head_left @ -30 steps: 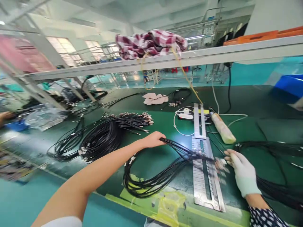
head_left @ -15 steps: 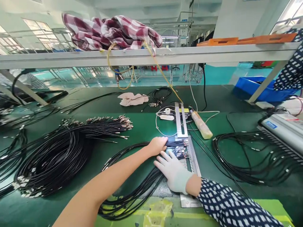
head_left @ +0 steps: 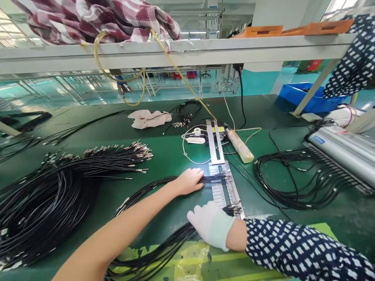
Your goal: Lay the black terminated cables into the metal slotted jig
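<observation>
Left hand (head_left: pixel 190 181), bare, lies palm down with fingers curled over a flat bunch of thin black cables (head_left: pixel 152 249), pinning their tips against the upper part of a slotted silver metal fixture rail (head_left: pixel 220 191) on the green workbench mat (head_left: pixel 170 156). Right hand (head_left: pixel 210 223), in a white fabric glove with a navy polka-dot sleeve behind it, is closed over the other end of the same cable bunch, pressing it at the lower end of the rail; metal terminals stick out just past its fingers. Between the two hands the cables loop down and left over yellow tape marks (head_left: pixel 190 259) at the bench's near edge. Beyond the rail's far end sit a small white tape roll (head_left: pixel 197 131), a white cord and a cream-handled tool (head_left: pixel 239 145), all just beside each other. Left of the hands, well apart, lies a large pile of black terminal-tipped cables (head_left: pixel 58 187). On the right, a looser coil of black cables (head_left: pixel 295 179) lies next to a long grey metal machine (head_left: pixel 342 150). Further back: a crumpled white cloth (head_left: pixel 146 118) and a small black cable bundle (head_left: pixel 187 111). Overhead, a grey shelf rail (head_left: pixel 205 48) carries a red-and-white plaid cloth (head_left: pixel 96 17), a yellow hose and orange trays (head_left: pixel 295 29); a blue plastic bin (head_left: pixel 301 97) stands behind on the right.
</observation>
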`<state>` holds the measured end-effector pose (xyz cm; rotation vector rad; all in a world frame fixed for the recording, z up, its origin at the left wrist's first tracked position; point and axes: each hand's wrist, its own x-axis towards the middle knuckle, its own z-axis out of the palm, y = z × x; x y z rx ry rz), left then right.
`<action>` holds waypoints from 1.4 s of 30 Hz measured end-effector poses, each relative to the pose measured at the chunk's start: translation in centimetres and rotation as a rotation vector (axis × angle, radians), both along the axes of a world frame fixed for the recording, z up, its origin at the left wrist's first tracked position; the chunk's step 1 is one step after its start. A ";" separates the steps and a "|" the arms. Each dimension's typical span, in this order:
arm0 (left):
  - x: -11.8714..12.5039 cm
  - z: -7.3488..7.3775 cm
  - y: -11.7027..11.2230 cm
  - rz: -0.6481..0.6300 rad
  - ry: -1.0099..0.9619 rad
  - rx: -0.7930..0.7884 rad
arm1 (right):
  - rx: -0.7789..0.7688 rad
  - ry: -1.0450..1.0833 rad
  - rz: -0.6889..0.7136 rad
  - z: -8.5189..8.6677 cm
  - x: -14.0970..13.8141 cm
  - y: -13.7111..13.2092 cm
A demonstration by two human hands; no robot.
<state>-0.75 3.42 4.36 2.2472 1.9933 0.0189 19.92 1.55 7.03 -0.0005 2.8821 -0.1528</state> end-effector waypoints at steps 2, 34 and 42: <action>0.8 -1.3 0.2 -0.001 -0.006 0.033 | -0.150 0.119 -0.016 -0.8 1.8 1.2; -0.4 -2.3 -3.7 0.185 -0.590 -0.116 | -0.477 0.792 -0.876 -10.4 1.3 15.9; 1.1 -3.7 -6.3 0.279 -0.466 -0.180 | -0.474 0.810 -0.979 -10.3 0.1 14.4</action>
